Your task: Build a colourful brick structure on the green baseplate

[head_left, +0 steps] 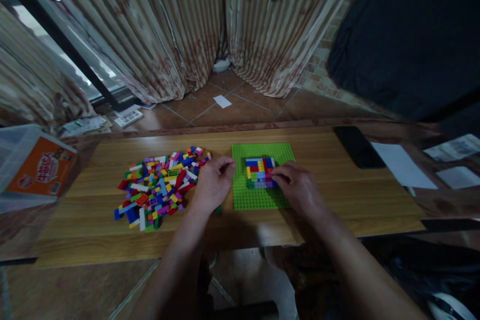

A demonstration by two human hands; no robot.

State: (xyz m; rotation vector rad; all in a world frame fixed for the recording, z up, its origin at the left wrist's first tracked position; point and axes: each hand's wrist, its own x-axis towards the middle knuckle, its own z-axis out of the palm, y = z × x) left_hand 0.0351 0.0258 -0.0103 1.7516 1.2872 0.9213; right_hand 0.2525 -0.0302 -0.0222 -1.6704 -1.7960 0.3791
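1. Right hand (303,187) reaches in over the right side of the block of coloured bricks (258,172), thumb and fingertips drawn close together at its edge; whether a loose brick sits between them, I cannot tell.
2. Left hand (215,180) is between the brick pile (164,187) and the green baseplate (242,201), thumb and forefinger curled close to each other — too small to tell if they hold anything. A dark green brick (218,210) is on the bench (360,197) near the left wrist.
3. The block sits near the middle of the baseplate, with bare studs all round the parts that show; its right edge is partly covered by the fingers.
4. To work well at that edge, I would line a brick up with its neighbours, seat it over the studs, then press straight down. The free hand could steady the baseplate — sideways pressure might shift it on the smooth bench.
5. The block's sides run roughly parallel to the baseplate's. It looks close to square, so I see no clear long axis. Within it, the blue brick (252,161) along the far edge lies left to right, as does the purple strip along the near edge.
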